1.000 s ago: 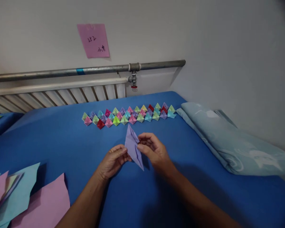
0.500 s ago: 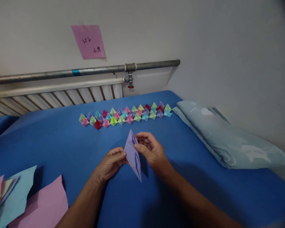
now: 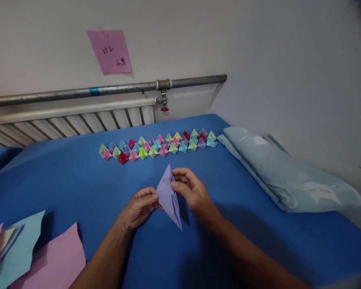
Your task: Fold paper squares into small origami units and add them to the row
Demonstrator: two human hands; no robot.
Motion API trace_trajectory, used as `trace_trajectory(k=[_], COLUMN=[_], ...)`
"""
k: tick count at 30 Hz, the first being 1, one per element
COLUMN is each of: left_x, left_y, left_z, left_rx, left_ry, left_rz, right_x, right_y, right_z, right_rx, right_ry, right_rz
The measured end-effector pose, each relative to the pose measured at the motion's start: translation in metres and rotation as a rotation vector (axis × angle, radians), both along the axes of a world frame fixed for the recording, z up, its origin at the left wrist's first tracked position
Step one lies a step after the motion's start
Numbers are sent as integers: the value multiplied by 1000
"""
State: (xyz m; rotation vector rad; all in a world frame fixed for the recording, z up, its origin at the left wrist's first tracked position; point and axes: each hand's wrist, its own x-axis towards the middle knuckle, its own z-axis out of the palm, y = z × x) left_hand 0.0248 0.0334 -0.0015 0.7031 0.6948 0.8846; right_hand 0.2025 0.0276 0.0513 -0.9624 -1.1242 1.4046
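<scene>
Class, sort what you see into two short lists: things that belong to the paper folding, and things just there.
Likely belong:
purple paper, held by left hand and right hand
small folded papers
loose sheets

Likely just there:
blanket
pink note on the wall

"252" in dark handwriting on the pink note (image 3: 110,42) (小 beneath, beside an unclear character)
</scene>
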Motion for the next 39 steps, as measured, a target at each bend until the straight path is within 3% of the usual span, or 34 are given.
trace_trajectory(k=[24, 33, 39], left_x=[1, -2, 0], left_y=[-1, 0, -1], left_z=[4, 1, 8], left_rx=[-5, 13, 11], left_ry=[-2, 4, 74], left_rz=[3, 9, -79], right_x=[0, -2, 0], right_y=[-4, 1, 5], right_z=[3, -6, -14], right_rx=[1, 29, -118], right_ry=[-25, -17, -59], right_rz=[6, 18, 117])
